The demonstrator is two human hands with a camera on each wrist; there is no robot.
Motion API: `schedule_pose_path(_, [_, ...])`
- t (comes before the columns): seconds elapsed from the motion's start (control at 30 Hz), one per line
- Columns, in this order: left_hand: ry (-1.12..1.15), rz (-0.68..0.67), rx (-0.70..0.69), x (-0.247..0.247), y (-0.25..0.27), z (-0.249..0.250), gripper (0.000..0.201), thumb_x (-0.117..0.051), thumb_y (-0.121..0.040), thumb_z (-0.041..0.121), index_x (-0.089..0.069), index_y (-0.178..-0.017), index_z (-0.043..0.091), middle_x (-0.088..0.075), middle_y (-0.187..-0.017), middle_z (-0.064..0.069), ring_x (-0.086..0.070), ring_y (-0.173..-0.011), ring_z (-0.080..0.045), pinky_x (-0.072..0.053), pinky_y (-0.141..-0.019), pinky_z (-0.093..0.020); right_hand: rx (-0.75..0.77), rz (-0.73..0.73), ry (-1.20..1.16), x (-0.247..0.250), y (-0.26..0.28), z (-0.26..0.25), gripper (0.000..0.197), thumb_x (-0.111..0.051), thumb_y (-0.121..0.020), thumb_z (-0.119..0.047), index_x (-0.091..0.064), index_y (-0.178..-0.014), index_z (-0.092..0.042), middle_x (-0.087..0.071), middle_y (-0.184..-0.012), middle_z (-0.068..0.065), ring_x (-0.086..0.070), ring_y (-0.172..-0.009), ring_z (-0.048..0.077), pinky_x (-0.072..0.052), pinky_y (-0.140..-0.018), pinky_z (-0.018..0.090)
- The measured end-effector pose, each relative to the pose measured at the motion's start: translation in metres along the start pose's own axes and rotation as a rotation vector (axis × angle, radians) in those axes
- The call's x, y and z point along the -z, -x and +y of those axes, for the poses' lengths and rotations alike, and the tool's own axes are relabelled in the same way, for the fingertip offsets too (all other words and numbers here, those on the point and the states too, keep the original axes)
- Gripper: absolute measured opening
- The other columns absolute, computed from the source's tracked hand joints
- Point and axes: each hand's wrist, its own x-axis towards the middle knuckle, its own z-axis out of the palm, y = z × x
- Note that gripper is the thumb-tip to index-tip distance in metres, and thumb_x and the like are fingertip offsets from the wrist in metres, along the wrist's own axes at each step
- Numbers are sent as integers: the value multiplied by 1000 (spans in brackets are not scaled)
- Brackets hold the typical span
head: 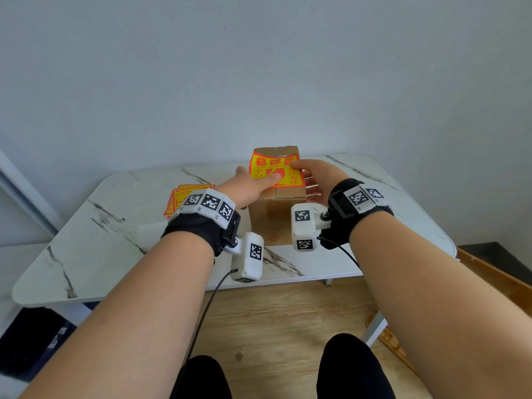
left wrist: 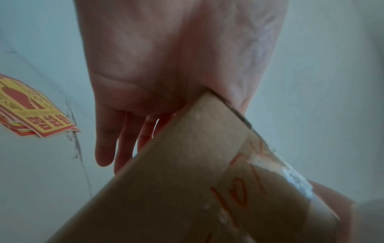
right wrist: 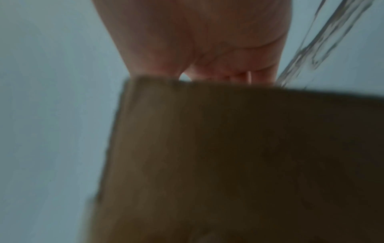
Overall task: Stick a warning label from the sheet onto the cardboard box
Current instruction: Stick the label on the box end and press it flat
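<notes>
A brown cardboard box (head: 275, 217) stands upright in the middle of the marble table. On its top lies a red and yellow warning label (head: 275, 168), its far corners still curled up. My left hand (head: 253, 184) presses its thumb on the label's middle. In the left wrist view, the left hand's fingers (left wrist: 124, 139) hang straight down the box's (left wrist: 187, 180) left side. My right hand (head: 312, 175) has its thumb on the label's right part and its fingers just past that edge, pinching it. The right wrist view shows only a blurred palm above the box (right wrist: 239, 148).
A stack of several more label sheets (head: 184, 197) lies on the table (head: 115, 254) left of the box, and the stack of sheets (left wrist: 35, 111) also shows in the left wrist view. A grey wall rises behind the table. The wooden floor and my knees are below the near edge.
</notes>
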Motion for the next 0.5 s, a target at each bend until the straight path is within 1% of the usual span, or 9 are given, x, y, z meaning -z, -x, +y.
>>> schedule_pose_path(0.07, [-7, -12, 1, 0, 0, 0, 91, -43, -84, 70, -18, -148, 10, -50, -137, -9, -51, -93, -23, -43, -78, -32, -20, -10, -7, 0, -2, -2, 59, -65, -82, -46, -60, -122, -4, -68, -115, 15, -67, -96, 29, -56, -83, 38])
schedule_pose_path(0.13, [15, -27, 7, 0, 2, 0, 91, -43, -84, 70, -15, -148, 12, -49, -137, -9, -51, -95, -23, -44, -80, -33, -39, -29, -18, 0, -4, -3, 55, -63, -85, -47, -58, -120, -5, -65, -107, 12, -63, -87, 25, -51, -69, 33])
schedule_pose_path(0.17, [30, -30, 11, 0, 2, 0, 91, -43, -84, 70, -14, -149, 12, -49, -138, -9, -51, -97, -24, -44, -81, -33, -44, -36, -14, 1, -5, -3, 52, -62, -86, -47, -58, -118, -6, -64, -106, 11, -63, -85, 24, -49, -66, 32])
schedule_pose_path(0.2, [43, -30, 18, 0, 3, 0, 91, -43, -85, 70, -13, -149, 12, -48, -140, -10, -52, -100, -25, -43, -81, -33, -41, -35, -4, 1, -7, -3, 50, -61, -87, -48, -58, -115, -7, -65, -107, 11, -64, -86, 25, -51, -66, 33])
schedule_pose_path(0.27, [82, -30, 30, -2, 5, 0, 89, -43, -86, 67, -12, -149, 12, -44, -144, -11, -53, -115, -29, -41, -84, -35, 0, 12, 37, -2, -10, -4, 52, -60, -88, -48, -58, -116, -4, -68, -113, 13, -68, -96, 29, -58, -79, 40])
schedule_pose_path(0.3, [109, -22, 33, -4, 7, 1, 88, -43, -87, 66, -13, -150, 12, -43, -145, -11, -51, -123, -30, -42, -88, -36, 46, 61, 86, -3, -10, -4, 52, -59, -89, -47, -58, -117, -4, -68, -115, 15, -69, -101, 31, -58, -85, 43])
schedule_pose_path(0.37, [163, 14, 22, -9, 9, 3, 82, -39, -90, 65, -15, -149, 14, -45, -145, -12, -50, -127, -33, -44, -100, -41, 178, 180, 222, -6, -7, -5, 46, -58, -91, -42, -53, -118, -6, -68, -115, 15, -68, -102, 31, -58, -86, 43])
schedule_pose_path(0.43, [189, 57, 18, -12, 9, 4, 70, -27, -96, 58, -16, -150, 15, -45, -145, -15, -50, -127, -36, -42, -104, -46, 325, 261, 303, -7, -3, -5, 42, -60, -91, -36, -48, -125, -12, -65, -111, 9, -66, -94, 25, -56, -73, 32])
schedule_pose_path(0.5, [251, 58, 43, -15, 10, 6, 61, -21, -99, 49, -13, -152, 19, -40, -149, -16, -48, -128, -38, -41, -106, -49, 446, 269, 369, -7, 3, -7, 38, -60, -91, -28, -51, -127, -18, -60, -104, 4, -60, -81, 17, -44, -56, 19])
